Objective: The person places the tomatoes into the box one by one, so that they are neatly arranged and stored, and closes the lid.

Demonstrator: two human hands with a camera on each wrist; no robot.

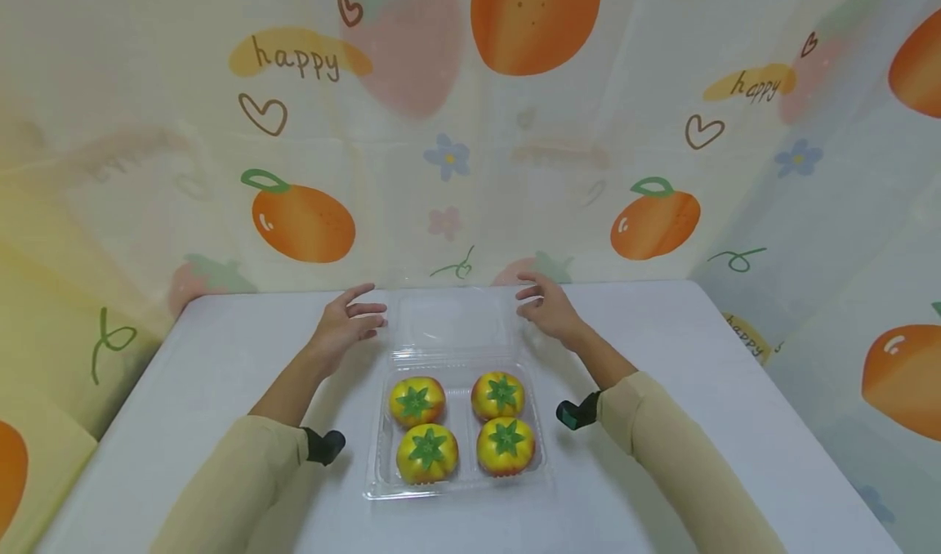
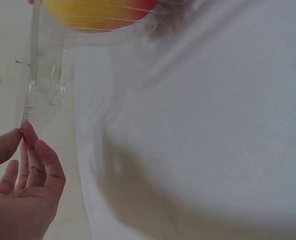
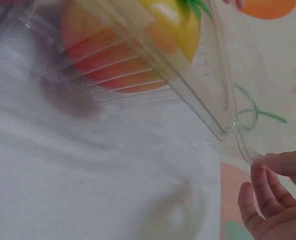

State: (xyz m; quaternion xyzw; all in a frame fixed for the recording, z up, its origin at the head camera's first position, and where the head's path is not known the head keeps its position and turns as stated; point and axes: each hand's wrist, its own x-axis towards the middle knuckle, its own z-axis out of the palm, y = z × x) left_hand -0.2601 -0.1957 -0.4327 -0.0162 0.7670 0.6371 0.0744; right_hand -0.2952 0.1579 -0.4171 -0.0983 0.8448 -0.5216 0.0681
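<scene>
A hinged clear plastic container [image 1: 419,493] lies on the table with its lid [image 1: 454,321] raised at the back. Several yellow-red fruits [image 1: 426,453], shaped like tomatoes or persimmons with green star-shaped tops, sit in its base in two columns. At the lid's left side is my left hand [image 1: 340,331]; its thumb and forefinger pinch the lid's edge in the left wrist view. My right hand [image 1: 553,313] is on the opposite side, and the right wrist view shows its thumb and forefinger pinching a lid corner [image 3: 247,155].
The white table [image 1: 243,337] ends close behind the lid. Beyond it hangs a pale curtain [image 1: 397,178] printed with oranges, strawberries and flowers. Dark wrist mounts [image 1: 325,446] stick out from both beige sleeves [image 1: 228,472], flanking the container.
</scene>
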